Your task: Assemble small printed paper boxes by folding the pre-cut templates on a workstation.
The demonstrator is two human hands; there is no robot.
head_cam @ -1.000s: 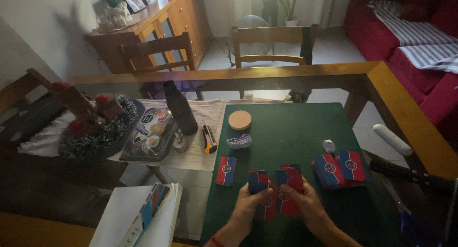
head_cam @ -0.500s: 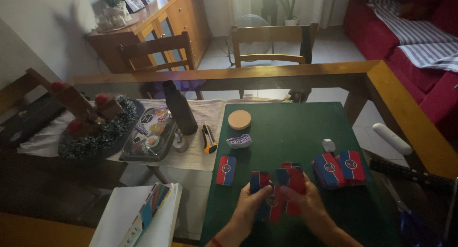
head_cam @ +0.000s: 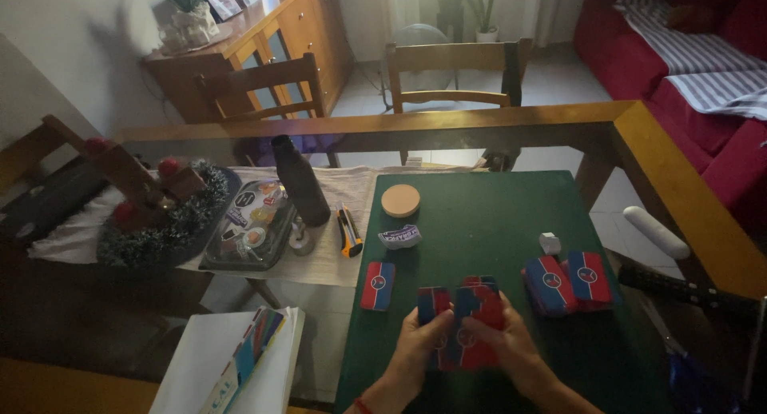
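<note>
hands [head_cam: 459,346] hold cards [head_cam: 463,314], card piles [head_cam: 567,282] beside.

The scene was dimly lit overall, with a warm, muted cast. Daylight was admitted from the far end of the room, where the pale tiled floor [head_cam: 559,78] was seen brightest. The near left corner was left in deep shadow, and detail there was largely lost. A soft sheen was picked up along the glass-topped, wood-framed bench [head_cam: 679,190]. The two hands [head_cam: 467,342] and the red-and-blue cards [head_cam: 463,314] held in them were rendered slightly soft and grainy. Straight edges were bowed outward towards the frame's borders by a wide lens.
</note>
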